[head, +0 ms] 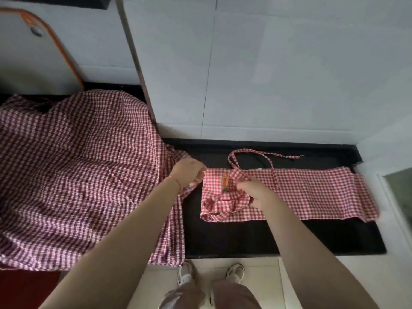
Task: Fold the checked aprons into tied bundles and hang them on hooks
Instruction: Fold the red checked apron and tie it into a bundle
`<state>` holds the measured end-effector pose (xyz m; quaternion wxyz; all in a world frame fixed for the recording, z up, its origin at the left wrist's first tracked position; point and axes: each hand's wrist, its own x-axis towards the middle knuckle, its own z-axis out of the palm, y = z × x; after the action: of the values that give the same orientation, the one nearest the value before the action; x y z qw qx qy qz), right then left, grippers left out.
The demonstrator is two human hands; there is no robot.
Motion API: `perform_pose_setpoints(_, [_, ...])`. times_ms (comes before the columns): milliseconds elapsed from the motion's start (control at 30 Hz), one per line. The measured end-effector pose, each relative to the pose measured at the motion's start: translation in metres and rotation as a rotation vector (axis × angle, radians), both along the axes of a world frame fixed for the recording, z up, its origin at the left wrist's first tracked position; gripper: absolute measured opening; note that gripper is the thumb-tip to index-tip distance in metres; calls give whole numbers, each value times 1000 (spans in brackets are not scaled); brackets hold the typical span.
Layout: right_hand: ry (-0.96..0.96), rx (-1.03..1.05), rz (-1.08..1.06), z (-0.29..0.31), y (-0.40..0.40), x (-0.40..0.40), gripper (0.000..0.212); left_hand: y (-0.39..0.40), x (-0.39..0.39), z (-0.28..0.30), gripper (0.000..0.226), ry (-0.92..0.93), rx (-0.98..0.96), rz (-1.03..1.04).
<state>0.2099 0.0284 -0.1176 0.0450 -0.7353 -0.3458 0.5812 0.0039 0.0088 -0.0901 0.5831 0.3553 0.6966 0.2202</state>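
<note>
Lay folded into a long strip across the black desk [245, 237], the red checked apron [312, 192], presumably flat so it could be rolled from the left end. Pinched that end's corner with the left hand [187, 175]; curled a closed grip of the right hand [256, 195] round the bunched ties [223, 202]. Counted: one folded apron, one loose heap of checked cloth [78, 175] at left, two hands.

A red-and-white checked apron [289, 192] is lying folded into a long flat strip across the black counter [234, 237], its tie loop [249, 156] trailing toward the wall; a heap of darker checked aprons [78, 175] is sprawling over the counter's left end
</note>
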Motion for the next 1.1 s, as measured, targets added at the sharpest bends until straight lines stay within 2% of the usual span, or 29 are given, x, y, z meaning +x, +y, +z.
perform_pose_setpoints(67, [-19, 25, -30, -4, 0, 7, 31, -11, 15, -8, 23, 285, 135, -182])
perform_pose_setpoints(100, [-6, 41, -54, -5, 0, 7, 32, -16, 22, -12, 25, 344, 158, -226])
perform_pose_setpoints(200, [-25, 65, -74, -6, 1, 8, 42, -24, 38, -37, 28, 438, 122, -240])
perform_pose_setpoints(300, [-93, 92, 7, -5, 3, 18, 50, -32, 47, -53, 53, 558, -44, -381])
perform_pose_setpoints(400, [-137, 88, 29, -4, 8, 46, 51, -38, 57, -59, 66, 683, -103, -422])
perform_pose_setpoints(600, [-193, 123, 155, 9, 27, 104, 23, -35, 78, -55, 67, 810, -171, -397])
perform_pose_setpoints(700, [-226, 133, 184, 5, 31, 118, 35, -29, 89, -49, 58, 929, -186, -396])
perform_pose_setpoints(733, [-225, 146, 192, 4, 30, 121, 45, -28, 93, -48, 55, 993, -149, -394])
perform_pose_setpoints(800, [-190, 158, 296, 5, 27, 126, 65, -28, 103, -48, 52, 1075, 44, -391])
perform_pose_setpoints(867, [-188, 122, 470, 4, 25, 129, 79, -31, 113, -55, 55, 1024, 278, -453])
perform_pose_setpoints(900, [-210, 103, 550, 4, 25, 130, 78, -32, 115, -59, 60, 979, 310, -515])
perform_pose_setpoints(1000, [-288, 97, 645, 6, 27, 138, 53, -35, 110, -75, 68, 916, 165, -602])
perform_pose_setpoints(1100, [-457, 135, 601, 5, 32, 155, 27, -36, 104, -84, 69, 929, 137, -611])
